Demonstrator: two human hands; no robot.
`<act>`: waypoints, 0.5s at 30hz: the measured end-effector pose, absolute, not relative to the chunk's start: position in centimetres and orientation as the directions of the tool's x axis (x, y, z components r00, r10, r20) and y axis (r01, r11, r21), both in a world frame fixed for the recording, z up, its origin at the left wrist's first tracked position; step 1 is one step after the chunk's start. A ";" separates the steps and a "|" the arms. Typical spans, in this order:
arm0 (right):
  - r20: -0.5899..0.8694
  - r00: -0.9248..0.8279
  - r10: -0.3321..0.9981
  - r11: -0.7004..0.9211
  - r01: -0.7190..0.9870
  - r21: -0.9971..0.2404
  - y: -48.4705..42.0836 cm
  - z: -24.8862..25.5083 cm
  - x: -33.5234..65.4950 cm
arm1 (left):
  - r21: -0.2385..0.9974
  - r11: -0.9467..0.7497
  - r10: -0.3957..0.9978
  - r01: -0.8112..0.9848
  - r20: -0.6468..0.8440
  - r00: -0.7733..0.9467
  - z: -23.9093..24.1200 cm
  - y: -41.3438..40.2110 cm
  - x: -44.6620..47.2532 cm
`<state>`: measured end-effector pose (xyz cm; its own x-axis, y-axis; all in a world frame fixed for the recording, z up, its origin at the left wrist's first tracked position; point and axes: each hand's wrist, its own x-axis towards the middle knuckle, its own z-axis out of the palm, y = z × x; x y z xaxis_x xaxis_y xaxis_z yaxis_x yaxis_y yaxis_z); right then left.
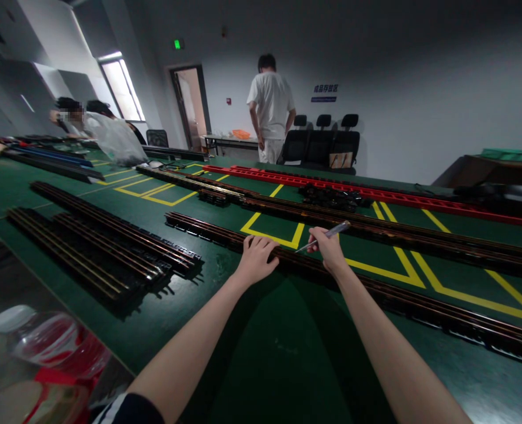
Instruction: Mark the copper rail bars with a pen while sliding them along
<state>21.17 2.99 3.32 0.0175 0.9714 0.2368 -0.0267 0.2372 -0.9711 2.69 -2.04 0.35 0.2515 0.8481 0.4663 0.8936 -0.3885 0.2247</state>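
A long dark rail strip (375, 288) with copper-coloured lines runs across the green table (265, 353) in front of me. My left hand (257, 257) rests on top of this rail, fingers curled over its far edge. My right hand (329, 247) sits just right of it, closed on a slim silver pen-like tool (326, 235) whose tip points left and down at the rail between my hands.
More dark rails (110, 241) lie stacked at the left, others (331, 212) run behind, and a red rail (375, 191) lies farther back. A plastic bottle (49, 344) stands at the near left edge. One person stands at the back, others sit at far left. Black chairs (322, 141) line the wall.
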 end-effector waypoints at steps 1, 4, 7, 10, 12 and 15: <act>0.240 0.018 0.971 0.240 -0.027 -0.970 3.0 3.3 21.2 | 0.216 -0.397 0.843 0.892 0.470 0.261 0.4 -2.1 2.8; 0.242 0.016 0.970 0.242 -0.026 -0.970 2.9 3.3 21.0 | 0.187 -0.410 0.833 0.893 0.475 0.284 0.2 -2.0 2.9; 0.245 0.002 0.969 0.245 -0.013 -0.969 2.8 3.4 20.8 | 0.162 -0.405 0.835 0.900 0.468 0.291 0.1 -1.8 2.9; 0.257 -0.047 0.965 0.258 0.030 -0.966 2.7 3.4 20.6 | 0.144 -0.389 0.837 0.910 0.467 0.284 0.0 -1.7 2.8; 0.256 -0.083 0.963 0.262 0.075 -0.962 2.7 3.4 20.5 | 0.131 -0.372 0.839 0.919 0.470 0.273 0.0 -1.8 2.7; 0.252 -0.120 0.960 0.267 0.129 -0.955 2.7 3.4 20.4 | 0.112 -0.340 0.842 0.934 0.479 0.249 0.1 -1.8 2.7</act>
<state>20.40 2.67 3.38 -0.1196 0.9602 0.2524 0.1291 0.2671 -0.9550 2.73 -1.83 0.07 0.2493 0.8417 0.4790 0.9337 -0.3402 0.1119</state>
